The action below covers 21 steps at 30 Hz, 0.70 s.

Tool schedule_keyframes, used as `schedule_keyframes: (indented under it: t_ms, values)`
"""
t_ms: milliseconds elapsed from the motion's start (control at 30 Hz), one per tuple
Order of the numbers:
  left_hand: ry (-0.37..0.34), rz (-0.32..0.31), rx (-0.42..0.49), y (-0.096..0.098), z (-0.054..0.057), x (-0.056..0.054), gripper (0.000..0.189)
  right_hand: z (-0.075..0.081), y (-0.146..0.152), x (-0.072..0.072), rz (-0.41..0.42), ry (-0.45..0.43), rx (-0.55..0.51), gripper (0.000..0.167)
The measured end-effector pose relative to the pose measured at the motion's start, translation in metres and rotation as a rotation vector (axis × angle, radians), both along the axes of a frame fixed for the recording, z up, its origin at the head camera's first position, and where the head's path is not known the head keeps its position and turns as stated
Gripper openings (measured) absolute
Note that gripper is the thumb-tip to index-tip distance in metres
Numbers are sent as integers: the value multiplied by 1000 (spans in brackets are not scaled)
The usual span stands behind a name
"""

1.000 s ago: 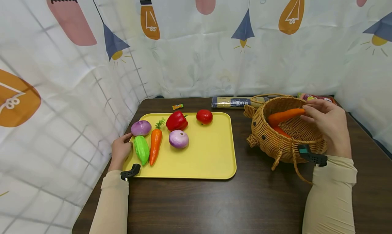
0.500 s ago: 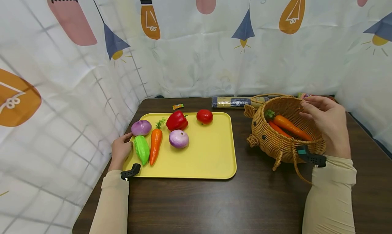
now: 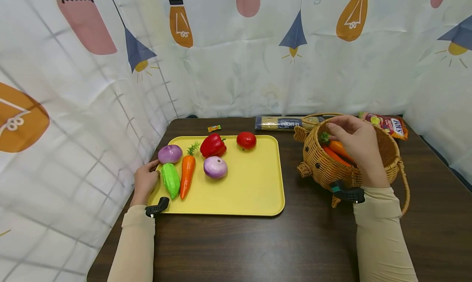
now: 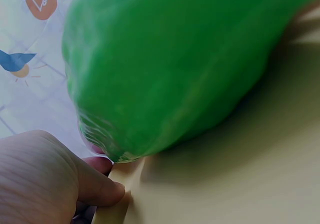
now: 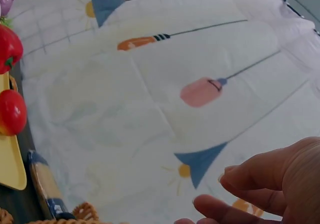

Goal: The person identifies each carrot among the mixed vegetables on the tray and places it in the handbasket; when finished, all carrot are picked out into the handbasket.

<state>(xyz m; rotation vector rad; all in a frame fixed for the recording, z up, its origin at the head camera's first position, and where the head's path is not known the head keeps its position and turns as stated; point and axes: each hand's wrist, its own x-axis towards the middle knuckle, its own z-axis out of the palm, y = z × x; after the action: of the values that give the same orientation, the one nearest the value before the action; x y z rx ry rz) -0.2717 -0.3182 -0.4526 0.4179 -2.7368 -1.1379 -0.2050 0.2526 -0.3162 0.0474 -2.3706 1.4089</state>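
My left hand (image 3: 145,181) grips the left rim of the yellow tray (image 3: 247,187); in the left wrist view the thumb (image 4: 105,191) lies on that rim beside a green bumpy gourd (image 4: 170,79). The tray also bears a purple onion (image 3: 170,154), a carrot (image 3: 187,176), a red bell pepper (image 3: 213,146), a paler onion (image 3: 215,167) and a tomato (image 3: 246,140). My right hand (image 3: 357,144) hovers over the pig-shaped wicker basket (image 3: 322,169), fingers loosely bent with nothing between them. Inside the basket lie an orange carrot (image 3: 340,148) and a redder one (image 3: 334,156), both partly hidden.
A pasta packet (image 3: 280,123) lies at the back, behind the tray and basket. Behind the basket on the right is a red snack bag (image 3: 387,125). A small wrapped candy (image 3: 214,128) sits beyond the tray. Printed curtains border the dark table (image 3: 236,245).
My right hand let go of the orange carrot, which dropped into the basket, then moved left across the opening. The basket's handle now hangs on its right side. My left hand stayed put.
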Motion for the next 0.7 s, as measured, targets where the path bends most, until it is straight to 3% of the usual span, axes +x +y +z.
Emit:
schedule_keyframes:
  t_ms: [233, 567, 700]
  values:
    - [2, 0, 6, 0, 0, 1, 51, -3, -36, -2, 62, 17, 103, 33]
    - [3, 1, 25, -1, -2, 0, 52, -17, -86, -6, 174, 14, 143, 21]
    - [3, 6, 27, -1, -2, -1, 52, -25, -109, -4, 258, -6, 143, 17]
